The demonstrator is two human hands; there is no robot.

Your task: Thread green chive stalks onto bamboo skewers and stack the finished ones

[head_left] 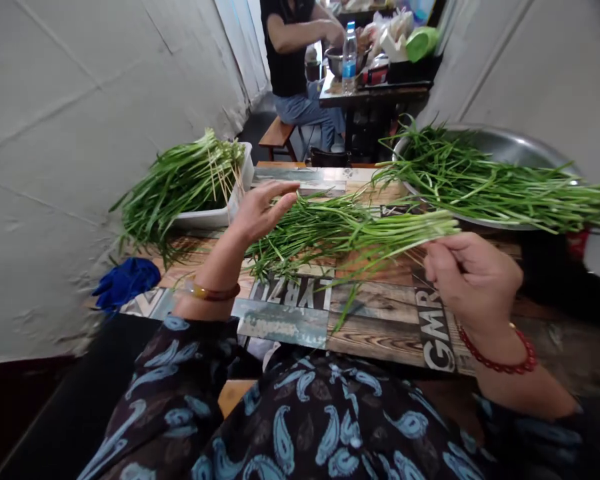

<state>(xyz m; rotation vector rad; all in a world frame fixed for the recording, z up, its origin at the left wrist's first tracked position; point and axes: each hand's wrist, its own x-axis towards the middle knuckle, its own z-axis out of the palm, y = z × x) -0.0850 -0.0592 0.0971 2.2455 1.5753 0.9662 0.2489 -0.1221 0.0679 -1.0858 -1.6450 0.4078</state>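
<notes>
Hands are working at either end of the green pile (340, 230), which is lying across the middle of the counter (380, 337) with its pale stem ends pointing right. Left hand (265, 210) is hovering at the pile's left end, fingers stretched out, thumb standing apart, holding nothing that is showing; whether its fingertips are touching leaves, I cannot tell. Right hand (473, 277) is bending closed just beside the pale ends, fingers curling in and thumb pressing toward the forefinger; whether it is gripping a stalk, I cannot tell. On the near side of the pile, printed boards are running down to the counter's near edge, leaving open room between the forearms, and a few leaves are trailing onto them. Beyond the pile, a narrower strip of boards is reaching the far edge. Left of the pile, a white tub (205, 219) is holding more greens (175, 173), their leaves spilling over its rim toward the wall (55, 167) and tightening that side. Nearer and farther left of the pile, a crumpled blue item (127, 283) is lying beside the wall. Right of the pile, a metal basin (525, 150) is carrying long greens that are overhanging its rim, crowding the space beyond the right hand.
</notes>
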